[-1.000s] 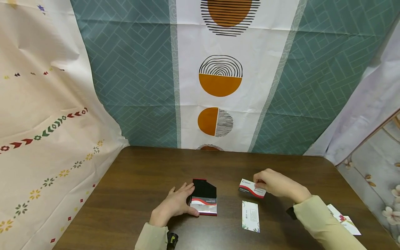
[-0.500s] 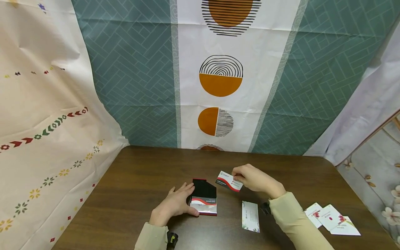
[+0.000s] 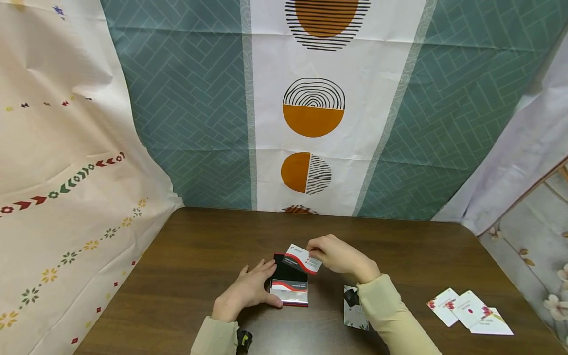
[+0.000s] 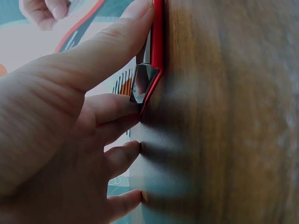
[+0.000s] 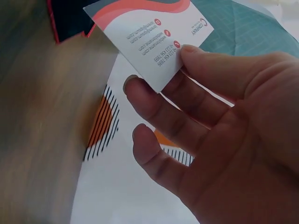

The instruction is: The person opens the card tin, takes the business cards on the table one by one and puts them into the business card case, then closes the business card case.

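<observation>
My right hand (image 3: 339, 254) pinches a white business card (image 3: 301, 259) with a red and dark wave between thumb and fingers; in the right wrist view the thumb lies on the card's (image 5: 154, 42) printed face. The tilted card is held above the far part of an open black card case (image 3: 290, 271) with red edges. Another card of the same design (image 3: 290, 286) shows in the case's near pocket. My left hand (image 3: 248, 288) rests at the case's left side, fingers spread on the table; its thumb touches the near left corner, as the left wrist view shows on the red edge (image 4: 159, 37).
A white card with a leaf print (image 3: 356, 315) lies right of the case, partly under the right wrist. Several flowered white cards (image 3: 468, 309) overlap at the table's right. The brown table (image 3: 213, 231) ends at hanging cloths behind and at the left.
My right hand has carried the business card leftward, from beyond the leaf-print card to above the case. The left hand and the case have stayed in place.
</observation>
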`<state>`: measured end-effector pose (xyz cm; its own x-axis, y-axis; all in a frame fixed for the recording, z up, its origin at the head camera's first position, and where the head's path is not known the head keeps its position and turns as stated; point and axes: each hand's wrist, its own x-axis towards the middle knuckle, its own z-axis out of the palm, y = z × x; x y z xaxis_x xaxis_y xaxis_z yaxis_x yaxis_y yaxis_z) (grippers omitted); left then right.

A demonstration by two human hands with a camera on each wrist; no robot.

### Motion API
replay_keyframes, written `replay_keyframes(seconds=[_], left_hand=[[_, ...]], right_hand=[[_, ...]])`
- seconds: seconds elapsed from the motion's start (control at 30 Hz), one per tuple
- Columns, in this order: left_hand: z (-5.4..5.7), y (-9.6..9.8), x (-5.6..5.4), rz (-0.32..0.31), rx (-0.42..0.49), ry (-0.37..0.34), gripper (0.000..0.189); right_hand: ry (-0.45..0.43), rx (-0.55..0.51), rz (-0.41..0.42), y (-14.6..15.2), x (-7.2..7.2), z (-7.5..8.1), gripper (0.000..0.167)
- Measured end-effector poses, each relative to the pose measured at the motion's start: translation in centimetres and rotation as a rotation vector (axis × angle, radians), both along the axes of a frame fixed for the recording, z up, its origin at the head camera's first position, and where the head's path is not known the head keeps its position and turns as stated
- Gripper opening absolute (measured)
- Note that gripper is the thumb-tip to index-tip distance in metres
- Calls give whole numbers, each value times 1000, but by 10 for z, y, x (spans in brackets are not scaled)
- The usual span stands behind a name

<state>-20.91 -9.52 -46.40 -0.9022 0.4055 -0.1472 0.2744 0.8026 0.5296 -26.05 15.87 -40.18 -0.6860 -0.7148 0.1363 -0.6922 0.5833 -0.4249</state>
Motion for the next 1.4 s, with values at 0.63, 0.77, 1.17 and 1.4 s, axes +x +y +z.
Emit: replay_keyframes(seconds=[0.63, 0.77, 1.17, 1.4], left_hand=[[-2, -2, 0, -1, 20, 2, 94], [-1, -2, 0, -8, 22, 10, 95], [-1, -1, 1, -8, 33, 13, 93], [-3, -4, 1, -10, 50, 17, 91]], right_hand=[[-73, 47, -60, -25, -1, -23, 11], [-63, 55, -65, -27, 0, -25, 11], [-67, 102, -122, -36, 5, -33, 5], [-84, 122, -134, -41, 10, -34, 5]])
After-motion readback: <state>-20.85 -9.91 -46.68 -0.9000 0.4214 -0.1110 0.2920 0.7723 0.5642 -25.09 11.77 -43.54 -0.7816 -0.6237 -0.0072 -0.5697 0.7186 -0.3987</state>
